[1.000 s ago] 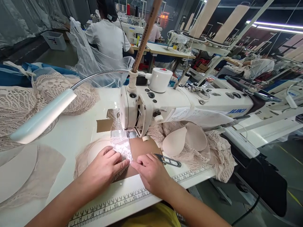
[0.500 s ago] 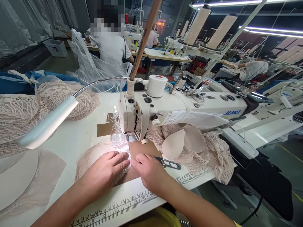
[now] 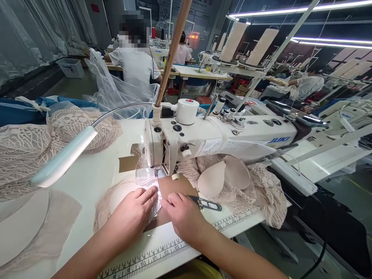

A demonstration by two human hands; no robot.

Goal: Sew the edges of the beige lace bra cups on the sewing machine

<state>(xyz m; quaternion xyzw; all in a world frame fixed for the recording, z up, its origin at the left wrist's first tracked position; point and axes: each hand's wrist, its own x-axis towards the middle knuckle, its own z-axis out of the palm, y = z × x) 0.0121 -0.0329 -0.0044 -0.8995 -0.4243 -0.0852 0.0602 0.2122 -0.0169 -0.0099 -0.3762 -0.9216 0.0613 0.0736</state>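
Note:
My left hand [image 3: 132, 213] lies flat on a beige lace piece with a padded cup [image 3: 122, 192], fingers stretched toward the needle of the white sewing machine [image 3: 203, 135]. My right hand [image 3: 183, 215] rests beside it on the brown card [image 3: 177, 186], its fingers pressing the lace edge in front of the presser foot [image 3: 157, 172]. The fingertips of both hands nearly meet. Small thread snips [image 3: 207, 203] lie just right of my right hand.
More foam cups and lace [image 3: 232, 182] are piled under the machine arm. A gooseneck lamp [image 3: 64, 159] reaches over the table's left side, above a lace heap [image 3: 35, 143]. A ruler strip [image 3: 162, 250] runs along the front edge. A person in white [image 3: 135, 66] sits at a machine ahead.
Both hands have slid the lace a little forward toward the needle. The view has tilted slightly upward.

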